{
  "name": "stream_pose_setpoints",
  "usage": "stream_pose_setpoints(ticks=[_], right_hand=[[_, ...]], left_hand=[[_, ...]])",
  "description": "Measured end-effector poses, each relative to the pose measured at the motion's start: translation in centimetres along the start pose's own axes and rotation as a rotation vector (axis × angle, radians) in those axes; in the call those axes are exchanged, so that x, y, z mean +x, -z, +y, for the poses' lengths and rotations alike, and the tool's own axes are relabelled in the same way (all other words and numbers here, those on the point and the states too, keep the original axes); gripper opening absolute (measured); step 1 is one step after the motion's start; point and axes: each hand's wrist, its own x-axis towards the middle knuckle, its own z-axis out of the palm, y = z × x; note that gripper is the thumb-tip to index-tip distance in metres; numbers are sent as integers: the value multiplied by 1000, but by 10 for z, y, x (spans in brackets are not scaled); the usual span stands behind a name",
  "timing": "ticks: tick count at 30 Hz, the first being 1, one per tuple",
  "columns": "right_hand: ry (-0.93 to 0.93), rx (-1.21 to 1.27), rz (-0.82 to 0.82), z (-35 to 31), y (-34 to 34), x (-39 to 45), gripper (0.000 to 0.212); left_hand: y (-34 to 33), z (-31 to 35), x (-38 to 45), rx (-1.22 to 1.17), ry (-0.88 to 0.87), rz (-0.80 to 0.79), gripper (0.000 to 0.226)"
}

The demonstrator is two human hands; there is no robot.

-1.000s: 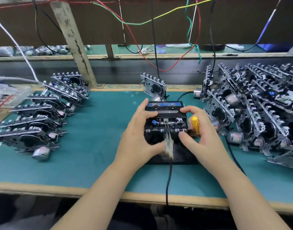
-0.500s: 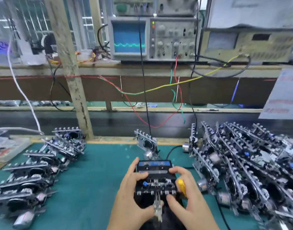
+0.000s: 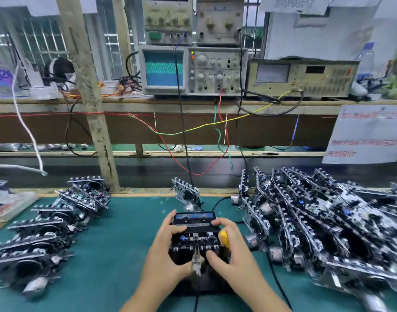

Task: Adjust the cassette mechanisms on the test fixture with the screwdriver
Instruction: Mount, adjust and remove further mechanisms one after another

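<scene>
A: Grip. Your left hand (image 3: 168, 251) curls round the left side of the cassette mechanism (image 3: 194, 233) seated on the test fixture (image 3: 202, 278), thumb at its near edge. Your right hand (image 3: 231, 255) holds the right side, fingers bent over the top, with the yellow handle of the screwdriver (image 3: 224, 238) tucked in its palm; the blade is hidden.

B: And the count?

A: One mechanism on the fixture, near centre. One stands alone (image 3: 186, 194) just beyond it. The left stack (image 3: 46, 230) shows several overlapping units, the right pile (image 3: 328, 226) many more; blur prevents an exact figure for either. One metal clip (image 3: 196, 262) hangs at the fixture's near edge, between your thumbs.

B: Surface and room?

A: Green bench mat (image 3: 116, 244), wooden-edged. On the far shelf: one oscilloscope (image 3: 190, 69) with a lit blue-green trace, a meter unit (image 3: 303, 77) to its right, two instruments stacked above. Coloured wires (image 3: 193, 129) drape down to the bench. A wooden post (image 3: 91, 104) rises at far left; a paper notice (image 3: 366, 134) hangs at far right.

B: Open room?

A: Bare mat lies between the left stack and your left hand. The right pile sits near your right wrist, with a black cable (image 3: 276, 278) running between.
</scene>
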Motion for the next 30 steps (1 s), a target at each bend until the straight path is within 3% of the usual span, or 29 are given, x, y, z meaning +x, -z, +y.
stream_pose_setpoints(ticks=[30], right_hand=[[-46,-24,-19,-3,0,-4,47]], left_hand=[[0,-7,0,2,-20,-29,75]])
